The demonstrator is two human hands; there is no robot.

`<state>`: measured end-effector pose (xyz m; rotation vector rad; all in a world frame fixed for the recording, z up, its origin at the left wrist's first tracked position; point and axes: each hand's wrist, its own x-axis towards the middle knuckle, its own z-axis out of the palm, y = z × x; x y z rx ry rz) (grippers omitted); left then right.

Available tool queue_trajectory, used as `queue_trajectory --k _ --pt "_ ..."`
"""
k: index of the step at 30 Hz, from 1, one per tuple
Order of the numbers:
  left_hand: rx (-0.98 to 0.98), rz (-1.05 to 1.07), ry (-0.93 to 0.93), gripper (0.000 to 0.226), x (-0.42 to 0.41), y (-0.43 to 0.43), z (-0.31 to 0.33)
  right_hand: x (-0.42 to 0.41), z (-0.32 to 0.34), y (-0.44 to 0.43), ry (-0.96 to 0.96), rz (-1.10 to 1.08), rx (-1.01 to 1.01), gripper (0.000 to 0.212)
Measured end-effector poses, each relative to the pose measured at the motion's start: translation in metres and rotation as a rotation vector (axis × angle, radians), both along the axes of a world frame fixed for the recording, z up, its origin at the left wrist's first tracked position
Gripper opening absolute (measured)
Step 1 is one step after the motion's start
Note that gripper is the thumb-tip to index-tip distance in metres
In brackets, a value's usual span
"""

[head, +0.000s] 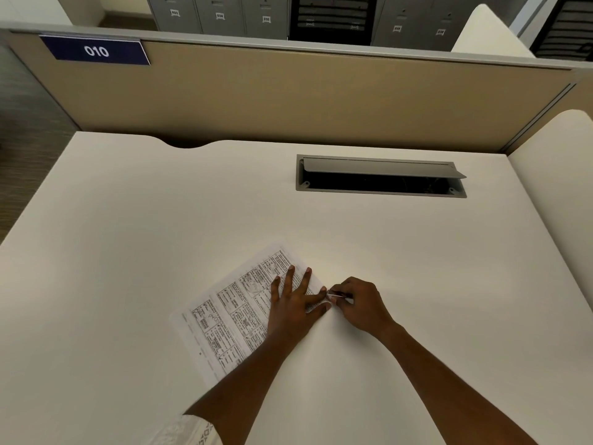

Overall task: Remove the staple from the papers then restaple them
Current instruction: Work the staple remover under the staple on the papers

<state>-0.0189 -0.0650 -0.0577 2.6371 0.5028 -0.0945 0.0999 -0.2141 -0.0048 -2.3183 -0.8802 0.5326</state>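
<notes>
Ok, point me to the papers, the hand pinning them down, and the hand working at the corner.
papers (224, 316): head view, on the printed top sheet, left of the hands.
left hand (290, 311): head view, back of the hand, flat on the sheets.
right hand (359, 305): head view, knuckles, fingers pinched around something small and pale.

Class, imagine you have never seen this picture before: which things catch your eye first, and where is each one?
First, the two hands meeting low at centre: the left hand lies flat on the printed papers, while the right hand pinches something small and thin at their corner. Next, the open cable hatch set into the white desk, farther back on the right. Then the blue sign reading 010 on the partition, upper left.
</notes>
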Motion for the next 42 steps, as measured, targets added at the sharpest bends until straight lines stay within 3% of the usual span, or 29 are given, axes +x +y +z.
queue_trajectory --k 11,19,23,42 --pt "-0.011 0.003 -0.011 0.05 0.0 0.0 0.003 0.005 0.001 0.002 0.069 -0.068 -0.067 0.019" --pt "-0.015 0.007 -0.025 0.05 -0.001 0.0 0.003 -0.001 0.002 -0.009 -0.172 0.082 -0.122 0.021" --pt "-0.019 0.01 -0.029 0.049 -0.001 -0.001 0.004 -0.003 0.004 -0.004 -0.189 0.13 -0.117 0.021" --pt "-0.003 -0.001 -0.012 0.049 -0.001 0.0 0.002 0.012 0.014 0.007 0.226 -0.062 -0.036 0.011"
